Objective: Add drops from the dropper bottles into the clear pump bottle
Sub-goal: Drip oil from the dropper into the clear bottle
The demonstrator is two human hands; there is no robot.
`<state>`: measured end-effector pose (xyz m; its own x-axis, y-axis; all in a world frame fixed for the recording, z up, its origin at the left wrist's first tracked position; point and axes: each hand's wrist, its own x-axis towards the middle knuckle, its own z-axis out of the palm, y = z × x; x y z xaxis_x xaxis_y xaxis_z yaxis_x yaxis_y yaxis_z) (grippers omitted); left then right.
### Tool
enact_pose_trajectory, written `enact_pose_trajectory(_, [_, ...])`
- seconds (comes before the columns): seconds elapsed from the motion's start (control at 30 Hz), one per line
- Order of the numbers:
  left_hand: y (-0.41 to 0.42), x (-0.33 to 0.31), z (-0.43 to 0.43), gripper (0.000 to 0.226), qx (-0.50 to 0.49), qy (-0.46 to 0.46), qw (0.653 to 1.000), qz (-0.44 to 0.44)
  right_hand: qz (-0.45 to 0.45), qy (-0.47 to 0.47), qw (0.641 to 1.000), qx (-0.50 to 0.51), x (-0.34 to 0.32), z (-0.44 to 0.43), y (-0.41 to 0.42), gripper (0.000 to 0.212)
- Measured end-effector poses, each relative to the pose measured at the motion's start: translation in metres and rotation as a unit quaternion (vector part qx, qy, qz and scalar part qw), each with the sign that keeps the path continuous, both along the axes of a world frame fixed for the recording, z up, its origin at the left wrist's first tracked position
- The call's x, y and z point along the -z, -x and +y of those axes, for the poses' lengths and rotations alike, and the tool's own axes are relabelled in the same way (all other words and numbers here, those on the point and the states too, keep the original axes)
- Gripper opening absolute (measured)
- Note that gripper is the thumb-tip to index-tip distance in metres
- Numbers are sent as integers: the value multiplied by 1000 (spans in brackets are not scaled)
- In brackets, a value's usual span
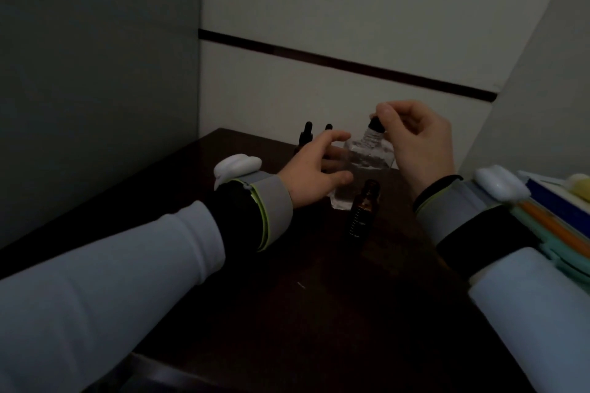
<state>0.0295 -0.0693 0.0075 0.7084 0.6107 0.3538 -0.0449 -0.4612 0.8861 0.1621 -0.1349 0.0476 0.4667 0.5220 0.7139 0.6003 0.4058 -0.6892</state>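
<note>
Nearest you, both forearms in pale sleeves [111, 281] come in from the bottom corners, each w/ a grey band [274, 204] edged in yellow-green at the wrist and a white pod [236, 166] on top of it. They reach over a dark brown table [287, 313], dimly lit, w/ one small pale fleck on the bare wood in front of you. At your right edge sits a stack of coloured folders [562, 220], blue, orange and mint. Further in, approx mid-table, an amber bottle [362, 214] stands upright w/ its neck uncapped, just in front of the clear bottle [367, 155], which stands between your hands. Your left hand [311, 174] is half open, fingers spread and curved round the clear bottle's left side, thumb across its front; can't tell if it actually touches the glass. Your right hand [418, 143] is raised over the clear bottle's neck, thumb and forefinger pinching the black dropper [376, 124] right at the mouth; other fingers loosely curled. Behind your left hand, two capped dropper bottles [307, 132] stand side by side near the table's back edge, only their black tops showing clearly. Beyond that is a pale wall [351, 9] crossed by a dark stripe [344, 64], w/ a grey panel [95, 73] closing off the left side of the corner
</note>
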Motion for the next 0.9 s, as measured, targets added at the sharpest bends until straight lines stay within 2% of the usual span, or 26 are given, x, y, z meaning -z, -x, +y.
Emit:
enact_pose_trajectory(0.13, [1,-1,2,63,8,12,1000,10,22,-166,986,2,-16,-13,-1,7])
enact_pose_trajectory(0.2, [2,-1,1,62,-2,-11,1000,14,49,-202,978,-2,-25,-23,-3,7])
enact_pose_trajectory(0.27, [2,-1,1,58,-46,-67,997,6,66,-169,983,-23,-25,-30,-3,8])
enact_pose_trajectory(0.33, [6,-5,0,48,-89,-123,987,-42,52,-97,993,-43,-16,-34,-1,11])
enact_pose_trajectory(0.43, [13,-18,-6,23,-84,-138,982,-95,23,-40,997,-58,-6,-34,4,12])
enact_pose_trajectory(0.5, [18,-22,-13,13,-48,-113,990,-70,17,-37,997,-65,-5,-34,7,10])
enact_pose_trajectory(0.7, [17,-15,-21,15,50,-89,991,83,-43,-10,998,-51,0,-32,6,13])
enact_pose_trajectory(0.9, [17,-14,-21,16,66,-84,991,77,-42,-2,996,-84,-1,-33,5,9])
